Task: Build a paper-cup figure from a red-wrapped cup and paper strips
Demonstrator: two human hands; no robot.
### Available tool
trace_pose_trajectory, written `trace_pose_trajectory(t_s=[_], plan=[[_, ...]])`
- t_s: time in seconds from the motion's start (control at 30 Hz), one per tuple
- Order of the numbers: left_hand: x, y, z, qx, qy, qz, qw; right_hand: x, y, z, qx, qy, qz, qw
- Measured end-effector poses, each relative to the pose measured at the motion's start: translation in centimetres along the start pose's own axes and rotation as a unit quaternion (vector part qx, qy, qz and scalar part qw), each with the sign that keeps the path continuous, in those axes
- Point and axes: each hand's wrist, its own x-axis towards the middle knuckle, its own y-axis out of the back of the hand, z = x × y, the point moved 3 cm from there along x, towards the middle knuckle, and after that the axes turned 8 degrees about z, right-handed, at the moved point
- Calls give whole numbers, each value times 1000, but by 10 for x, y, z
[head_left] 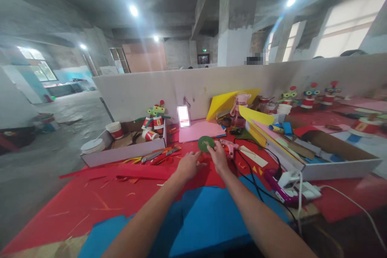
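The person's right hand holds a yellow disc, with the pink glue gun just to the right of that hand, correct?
Not quite: the disc is green, not yellow, as the head view shows. The right hand does hold it, and the pink glue gun is just to that hand's right.

Red sheeting (90,197) covers the desk (68,248), bearing a blue sheet (211,213), pink paper (201,130), hand tools (152,156), a glue gun (231,148), purple power strip (276,187) and two boxes (341,170).
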Motion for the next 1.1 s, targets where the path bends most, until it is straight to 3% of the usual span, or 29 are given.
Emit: trace_pose_trajectory(t_s=[0.13,0.27,0.33,0.4,0.5,0.6,0.83,1.1], plan=[[-5,-16,-8,41,-25,-3,999,2,-1,1,24,9,6,1000],[-4,-9,-33,51,15,72,996,0,-4,-1,32,8,-19,999],[1,-3,-43,-38,34,132,990,-1,-5,-4,31,15,-37,999],[5,0,-48,-205,66,170,962,-4,-6,-8,21,34,-46,998],[9,-8,-45,-460,121,113,873,-10,-10,-14,4,62,-78,995],[8,-19,-37,-569,132,52,810,-17,-16,-14,-11,43,-109,993],[5,-30,-27,-625,94,14,775,-17,-14,-10,-150,51,-67,985],[4,-29,-29,-646,109,22,755,-12,-13,-3,-102,28,-110,988]])
